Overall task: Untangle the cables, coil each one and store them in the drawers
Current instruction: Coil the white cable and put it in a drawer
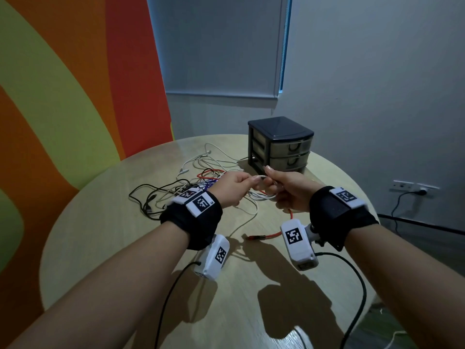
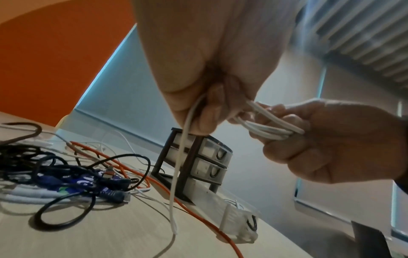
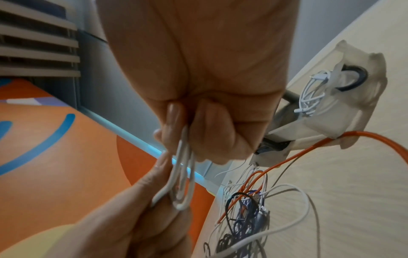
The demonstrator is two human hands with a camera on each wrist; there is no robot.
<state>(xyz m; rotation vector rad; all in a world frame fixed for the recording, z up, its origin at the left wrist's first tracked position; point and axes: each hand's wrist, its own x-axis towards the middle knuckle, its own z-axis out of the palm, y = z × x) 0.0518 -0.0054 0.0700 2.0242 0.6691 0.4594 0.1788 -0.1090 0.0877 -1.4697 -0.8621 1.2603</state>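
Note:
Both hands hold one white cable [image 1: 261,196] above the table, folded into a few loops. My left hand [image 1: 245,183] pinches one end of the loops, and the cable's tail [image 2: 178,174] hangs from it down to the table. My right hand [image 1: 273,183] grips the other end of the loops [image 3: 183,174]. Behind the hands lies a tangle of black, white, blue and orange cables [image 1: 191,180]. The dark drawer unit [image 1: 279,144] stands at the back right. Its bottom drawer [image 3: 353,108] is pulled out, with a coiled white cable [image 3: 309,94] inside.
An orange cable [image 1: 276,233] runs from the tangle across the round table [image 1: 125,248] towards me, passing the open drawer [image 2: 238,221]. The table's far edge meets the wall. A wall socket [image 1: 415,188] with a black lead is at the right.

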